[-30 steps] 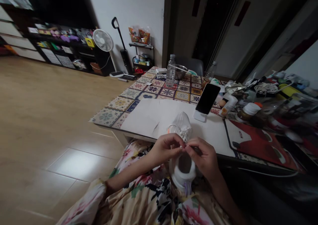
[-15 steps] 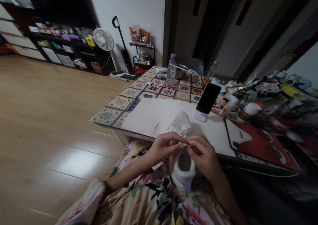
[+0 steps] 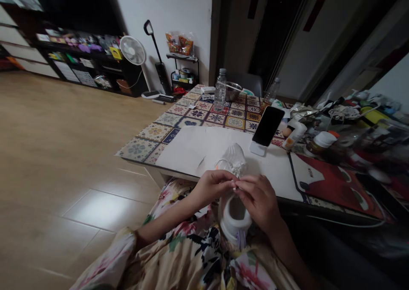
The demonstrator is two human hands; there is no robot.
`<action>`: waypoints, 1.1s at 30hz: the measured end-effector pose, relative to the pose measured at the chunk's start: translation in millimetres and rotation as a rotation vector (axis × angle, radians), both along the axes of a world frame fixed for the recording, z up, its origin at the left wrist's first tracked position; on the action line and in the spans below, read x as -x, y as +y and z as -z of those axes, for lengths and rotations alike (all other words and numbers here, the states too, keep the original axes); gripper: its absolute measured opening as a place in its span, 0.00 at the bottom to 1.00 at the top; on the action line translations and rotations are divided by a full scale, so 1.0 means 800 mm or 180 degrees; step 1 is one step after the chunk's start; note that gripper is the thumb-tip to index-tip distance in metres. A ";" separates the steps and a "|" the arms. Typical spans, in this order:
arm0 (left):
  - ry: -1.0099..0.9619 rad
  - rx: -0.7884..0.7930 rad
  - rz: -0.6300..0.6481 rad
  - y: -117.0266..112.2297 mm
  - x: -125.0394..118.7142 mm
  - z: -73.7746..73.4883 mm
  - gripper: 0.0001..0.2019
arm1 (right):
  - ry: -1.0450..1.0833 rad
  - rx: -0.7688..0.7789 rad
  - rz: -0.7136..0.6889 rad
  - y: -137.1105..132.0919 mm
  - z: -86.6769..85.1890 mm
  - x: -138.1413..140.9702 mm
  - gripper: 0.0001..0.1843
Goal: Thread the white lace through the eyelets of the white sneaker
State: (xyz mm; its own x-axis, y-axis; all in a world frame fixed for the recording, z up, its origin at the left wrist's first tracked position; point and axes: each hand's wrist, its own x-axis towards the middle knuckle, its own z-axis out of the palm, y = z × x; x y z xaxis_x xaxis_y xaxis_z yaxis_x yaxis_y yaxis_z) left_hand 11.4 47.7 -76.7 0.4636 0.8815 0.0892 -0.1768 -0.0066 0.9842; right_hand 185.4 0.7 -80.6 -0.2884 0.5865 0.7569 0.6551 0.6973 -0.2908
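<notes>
A white shoe (image 3: 234, 226) rests between my lap and the table edge, its toe pointing away over the white sheet and its opening towards me. A purple tab (image 3: 241, 239) shows at the heel. Above the tongue, my left hand (image 3: 213, 187) and my right hand (image 3: 260, 199) meet with fingertips pinched together. Between them a small bit of white shoelace (image 3: 235, 188) shows; most of it is hidden by the fingers. More lacing lies in front of the hands, towards the toe.
A white sheet (image 3: 188, 151) covers the near part of the patterned table (image 3: 137, 147). A phone (image 3: 268, 126) leans on a white stand (image 3: 257, 149). A red folder (image 3: 338, 181), a white-capped jar (image 3: 322, 141) and clutter crowd the right. A plastic bottle (image 3: 220, 91) and metal bowl (image 3: 232, 93) stand farther back.
Both hands have shifted slightly left, still pinching close together over the shoe. The right fingers have closed in nearer the left fingertips. The shoe has hardly moved.
</notes>
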 end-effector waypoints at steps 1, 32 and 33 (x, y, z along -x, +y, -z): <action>0.0008 -0.0030 0.0017 0.001 0.000 -0.001 0.18 | -0.0089 -0.0102 0.0009 -0.001 0.000 0.000 0.11; 0.0466 -0.2351 -0.0189 -0.013 0.050 -0.025 0.16 | 0.0191 0.1114 -0.0412 -0.007 -0.013 -0.013 0.06; 0.0518 -0.2357 -0.0025 -0.043 0.067 -0.029 0.17 | 0.0156 0.1199 -0.0287 -0.007 -0.012 -0.013 0.06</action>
